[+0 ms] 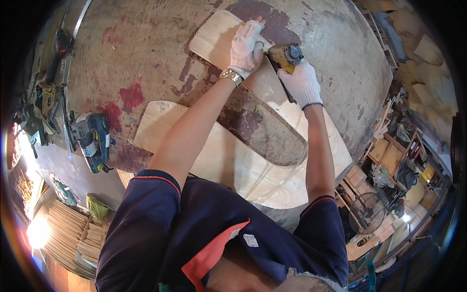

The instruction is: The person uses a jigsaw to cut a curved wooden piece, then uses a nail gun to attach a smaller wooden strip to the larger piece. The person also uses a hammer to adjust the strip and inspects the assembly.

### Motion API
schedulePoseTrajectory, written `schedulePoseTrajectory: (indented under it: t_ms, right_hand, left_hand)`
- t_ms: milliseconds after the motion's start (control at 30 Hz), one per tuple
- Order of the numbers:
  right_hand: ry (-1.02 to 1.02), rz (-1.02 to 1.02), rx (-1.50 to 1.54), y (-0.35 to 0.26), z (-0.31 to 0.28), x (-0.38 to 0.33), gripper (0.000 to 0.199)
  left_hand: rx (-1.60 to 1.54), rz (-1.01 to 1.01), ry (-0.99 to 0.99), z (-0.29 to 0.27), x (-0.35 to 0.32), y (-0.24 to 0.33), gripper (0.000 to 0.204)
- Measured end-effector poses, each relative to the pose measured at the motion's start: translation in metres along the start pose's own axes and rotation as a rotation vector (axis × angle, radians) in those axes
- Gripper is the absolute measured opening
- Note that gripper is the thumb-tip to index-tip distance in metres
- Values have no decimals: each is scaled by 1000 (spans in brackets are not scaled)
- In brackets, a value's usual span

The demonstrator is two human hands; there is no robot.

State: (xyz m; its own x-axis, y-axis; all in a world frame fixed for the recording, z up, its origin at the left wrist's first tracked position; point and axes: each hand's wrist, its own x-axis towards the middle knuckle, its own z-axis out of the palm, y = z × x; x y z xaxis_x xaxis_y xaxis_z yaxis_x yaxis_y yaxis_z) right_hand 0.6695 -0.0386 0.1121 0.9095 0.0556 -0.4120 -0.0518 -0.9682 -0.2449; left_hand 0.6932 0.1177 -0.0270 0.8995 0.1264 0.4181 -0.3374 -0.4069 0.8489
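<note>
Pale plywood, cut to a U-shaped panel (253,173), lies on the worktable across the centre of the frame, its bend at lower right and its 2 limbs reaching toward the top centre and the left. Its rounded corners and smooth inner curve suggest that the shaping is already done. Work with the yellow-and-black tool (284,54), which looks like a nail or staple gun, seems to be under way on the upper limb. I see no fastener in the wood, so how much is finished there cannot be told; the left limb has no hand or tool on it.

The right hand (301,85), gloved in white, is wrapped around the tool, whose dark lower part runs beside the upper limb; whether its nose touches the wood is unclear. The left hand (244,51), also gloved, lies on the upper limb with its fingers extended, not clenched; whether the thumb hooks an edge I cannot tell. A gold-toned watch (232,76) sits at that wrist.

Around them spreads the worn, paint-stained worktable (155,63). A dark power tool (91,138) rests at its left edge, wood slats (61,226) are stacked at lower left, and 1 fan (368,212) stands at lower right.
</note>
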Motion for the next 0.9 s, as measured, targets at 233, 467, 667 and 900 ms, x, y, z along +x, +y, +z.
schedulePoseTrajectory:
  t_ms: [233,467,667,900]
  right_hand:
    - [68,122,94,23,-13,-3,45]
    - [-10,155,38,56,-19,-3,46]
    - [-8,106,157,39,-23,-4,47]
    - [-77,97,30,21,-19,5,45]
  left_hand:
    - [4,-55,6,-1,1,2,59]
    - [-27,-35,14,0,1,1,58]
    - [2,-38,8,1,0,-1,54]
    - [113,-15,-17,7,2,-3,49]
